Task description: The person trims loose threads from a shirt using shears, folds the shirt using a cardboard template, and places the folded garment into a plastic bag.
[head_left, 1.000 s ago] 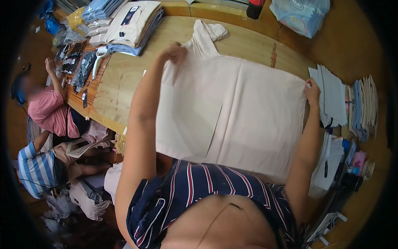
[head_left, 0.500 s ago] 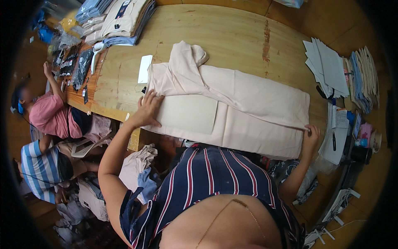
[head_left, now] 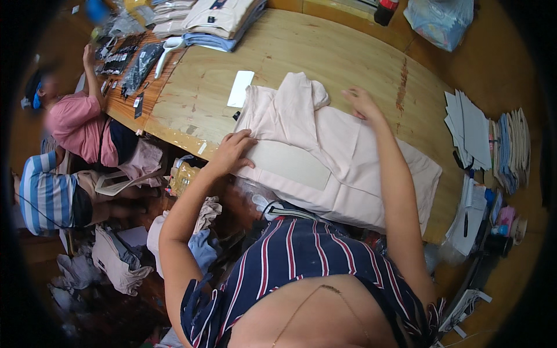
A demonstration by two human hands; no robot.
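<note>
A pale pink garment (head_left: 377,185) lies across the near part of the table, one side folded inward and a bunched sleeve (head_left: 299,93) sticking out at its far side. A flat off-white board (head_left: 290,164) rests on it, partly covered by the fold. My left hand (head_left: 235,152) lies on the garment's left end and the board's edge, its fingers and thumb apart. Over the garment's far edge, right of the sleeve, my right hand (head_left: 364,104) has its fingers stretched out; whether it touches the cloth I cannot tell.
Folded clothes (head_left: 217,20) are stacked at the far left, near a white handled tool (head_left: 168,55). A white card (head_left: 240,88) lies beyond the garment. White sheets (head_left: 469,130) and more folded clothes (head_left: 510,151) stand right. Two people sit left, one in a pink top (head_left: 75,127).
My right hand has let go of the garment's near right corner and moved to its far edge. The fold now covers more of the board. The whole view has shifted.
</note>
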